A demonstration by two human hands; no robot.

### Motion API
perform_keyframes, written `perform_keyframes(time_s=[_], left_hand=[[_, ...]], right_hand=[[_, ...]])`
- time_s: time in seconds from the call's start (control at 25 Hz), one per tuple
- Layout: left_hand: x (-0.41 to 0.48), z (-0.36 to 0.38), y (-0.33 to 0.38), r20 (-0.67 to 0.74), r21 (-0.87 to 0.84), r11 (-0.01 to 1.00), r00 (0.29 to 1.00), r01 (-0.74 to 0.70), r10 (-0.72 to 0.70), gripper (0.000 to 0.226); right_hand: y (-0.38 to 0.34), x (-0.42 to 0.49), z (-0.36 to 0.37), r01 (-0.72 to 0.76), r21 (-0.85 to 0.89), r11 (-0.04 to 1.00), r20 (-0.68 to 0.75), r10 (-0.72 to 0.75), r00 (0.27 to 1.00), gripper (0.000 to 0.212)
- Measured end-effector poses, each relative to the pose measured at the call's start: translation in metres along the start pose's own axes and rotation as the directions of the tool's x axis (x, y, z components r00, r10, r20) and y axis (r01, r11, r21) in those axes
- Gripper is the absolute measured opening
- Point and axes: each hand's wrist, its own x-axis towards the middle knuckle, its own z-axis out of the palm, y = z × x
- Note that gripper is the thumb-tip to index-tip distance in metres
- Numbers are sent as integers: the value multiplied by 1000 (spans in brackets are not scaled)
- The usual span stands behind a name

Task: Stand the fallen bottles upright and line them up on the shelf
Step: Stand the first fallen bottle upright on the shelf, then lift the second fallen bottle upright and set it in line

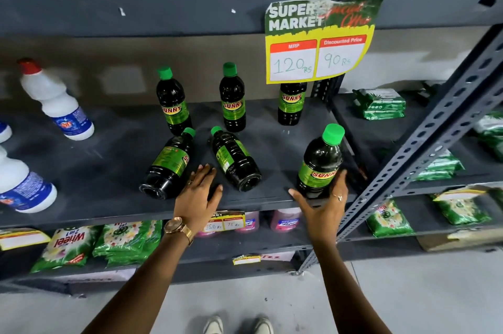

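Right hand (325, 204) wraps upright SUNNY bottle (319, 163) at shelf (109, 170) front, below-right of price sign (319, 39) ("MRP 120", "Discounted Price 90"). Left hand (198, 195) open, between two fallen bottles (168, 165).

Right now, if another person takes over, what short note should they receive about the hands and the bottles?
Right hand holds one upright bottle at the shelf's front right.
Left hand is open between two fallen bottles, not gripping.
Done: three bottles stand in the back row.
Left: stand up the two fallen ones, then line up all six.
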Motion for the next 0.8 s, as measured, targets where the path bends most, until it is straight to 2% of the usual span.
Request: perform_keyframes(time_s=[0.04,0.12,0.2,0.28,0.36,0.4,0.44,0.48,0.52,0.56,0.6,0.64,0.68,0.8], left_hand=[[-3,-5,0,-7,-78,997,1000,-2,2,48],[-11,-24,-8,-74,-154,984,994,-91,80,46],[-12,-50,-25,-172,-185,965,973,-185,154,43],[-2,-74,-56,-256,-215,957,957,-196,139,37],[11,-90,-92,-282,-237,964,958,-123,53,34],[18,-93,-110,-260,-242,968,966,-68,3,34],[24,-93,-128,-206,-231,973,978,-4,-45,36],[28,-90,-144,-122,-202,978,989,56,-82,40],[32,-86,-156,-33,-159,983,995,91,-98,45],[35,-81,-165,36,-110,989,995,97,-93,48],[37,-77,-171,70,-64,995,995,81,-76,50],[39,-74,-174,77,-31,998,996,57,-55,50],[40,-71,-175,72,-13,999,997,41,-40,50],[41,-66,-177,44,16,999,999,30,-31,50]], right_hand=[[0,-12,-1,-18,53,998,-50,21,999,110],[-7,-52,0,17,74,997,-126,-8,992,89],[-27,-85,11,131,-11,991,-10,-131,991,65],[-57,-85,35,223,-84,971,146,-210,967,66],[-89,-56,68,242,-268,932,203,-191,960,83],[-101,-34,83,218,-388,896,256,-122,959,91],[-112,-10,98,165,-483,860,337,9,941,95],[-119,11,110,85,-539,838,417,178,891,92],[-126,26,118,-1,-555,832,489,327,809,82],[-127,35,124,-65,-531,845,548,401,734,72],[-127,38,128,-110,-505,856,566,425,706,63],[-123,39,130,-125,-479,869,552,409,727,55],[-118,36,131,-121,-442,889,514,361,778,47],[-104,17,139,-61,-201,978,255,112,960,45]])
